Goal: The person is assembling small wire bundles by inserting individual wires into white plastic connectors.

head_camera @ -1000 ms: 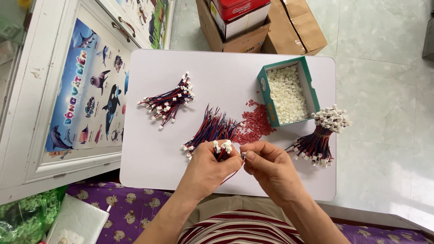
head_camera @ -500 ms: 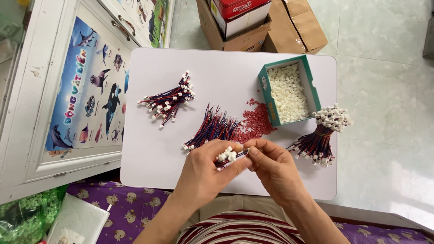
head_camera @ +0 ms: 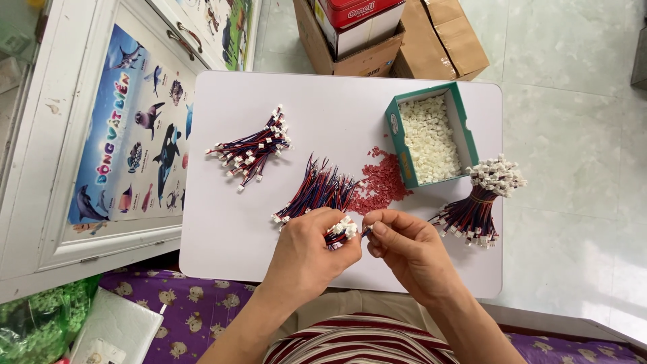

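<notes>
Near the bench (head_camera: 222,249) edge, the left hand (head_camera: 306,253) grips a small wire bundle (head_camera: 340,231), lowered since a second ago; the right hand (head_camera: 404,246) now pinches one wire end (head_camera: 364,232) beside it.

The left hand (head_camera: 306,253) closes over most of its small bundle of red and dark wires with white plugs (head_camera: 342,230), so only the plug ends show. What the right hand (head_camera: 411,253) pinches is too small to tell. The brown cardboard boxes (head_camera: 404,40) beyond the white table's (head_camera: 222,243) far edge are cut off by the picture's top.
</notes>
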